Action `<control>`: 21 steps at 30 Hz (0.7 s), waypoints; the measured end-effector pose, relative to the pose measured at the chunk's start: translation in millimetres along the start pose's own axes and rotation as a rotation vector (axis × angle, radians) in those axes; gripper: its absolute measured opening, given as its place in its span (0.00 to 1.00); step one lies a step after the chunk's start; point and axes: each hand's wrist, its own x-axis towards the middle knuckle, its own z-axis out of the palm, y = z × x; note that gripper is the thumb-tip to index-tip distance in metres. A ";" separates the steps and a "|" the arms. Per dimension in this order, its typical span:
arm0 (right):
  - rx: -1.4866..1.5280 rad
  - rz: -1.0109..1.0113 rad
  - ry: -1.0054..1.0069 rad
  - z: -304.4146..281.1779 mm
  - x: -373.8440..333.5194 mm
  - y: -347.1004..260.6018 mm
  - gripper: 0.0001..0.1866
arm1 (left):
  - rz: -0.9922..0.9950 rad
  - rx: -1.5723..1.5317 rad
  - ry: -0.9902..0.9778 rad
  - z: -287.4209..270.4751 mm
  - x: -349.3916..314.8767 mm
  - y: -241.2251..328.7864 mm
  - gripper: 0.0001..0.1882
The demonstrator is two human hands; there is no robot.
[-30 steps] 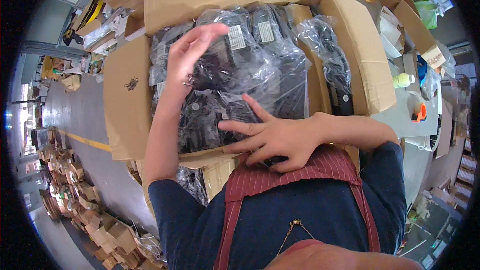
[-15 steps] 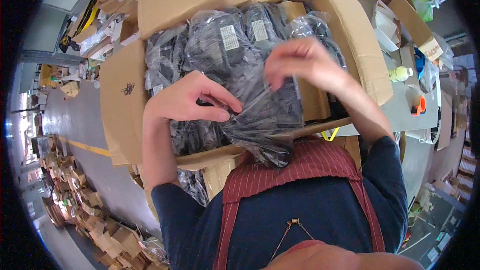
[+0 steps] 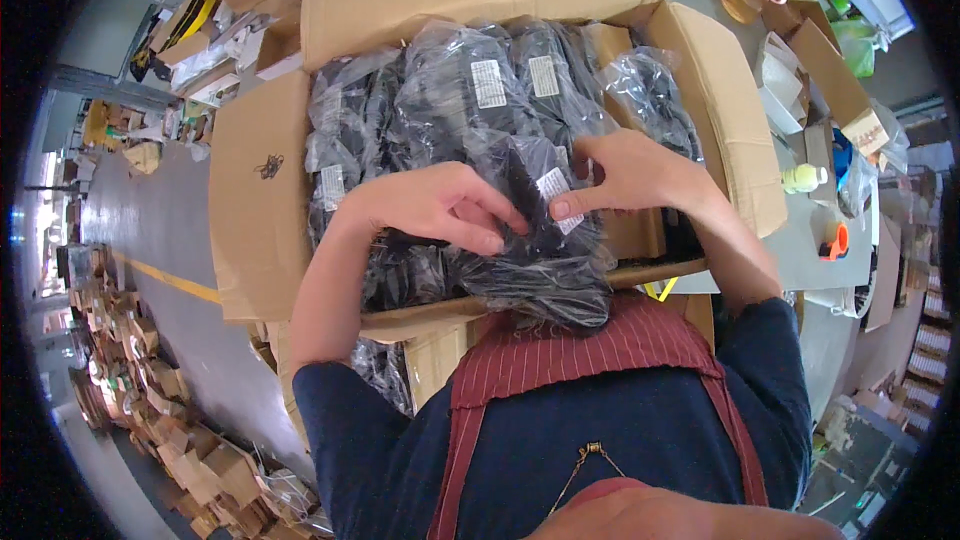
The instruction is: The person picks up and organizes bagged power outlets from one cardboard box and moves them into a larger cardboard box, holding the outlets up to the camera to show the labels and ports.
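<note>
A black item in a clear plastic bag (image 3: 545, 285) lies across the near wall of an open cardboard box (image 3: 262, 150), its lower end over the edge against my apron. Its upper part stands up between my hands and bears a white label (image 3: 553, 186). My left hand (image 3: 440, 202) is curled at the left side of this bag, thumb and forefinger pinching the plastic. On the other side, my right hand (image 3: 640, 172) grips the labelled part, thumb on the label and fingers partly hidden behind. Several more bagged black items (image 3: 455, 90) fill the box behind.
A cardboard strip (image 3: 632, 230) stands inside the box at right. The table on the right carries an orange tape dispenser (image 3: 834, 240), a pale green bottle (image 3: 803, 178) and a white tray (image 3: 783, 90). Piled cartons (image 3: 215, 470) lie on the floor at far left.
My right hand has come down and inward onto the bag. The bag's upper part now stands raised with its label showing. My left hand has shifted slightly right.
</note>
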 end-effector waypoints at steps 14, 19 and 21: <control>0.353 -0.240 0.292 5.6 3.7 12.1 0.28 | 0.262 -0.135 1.204 -22.0 -13.6 -10.2 0.16; 0.770 -0.325 0.388 9.5 7.3 11.3 0.21 | 0.073 0.749 1.456 -45.6 3.5 -71.3 0.32; 0.732 -0.343 0.384 6.6 8.8 14.6 0.21 | -0.035 0.899 1.462 -42.8 16.4 -76.3 0.35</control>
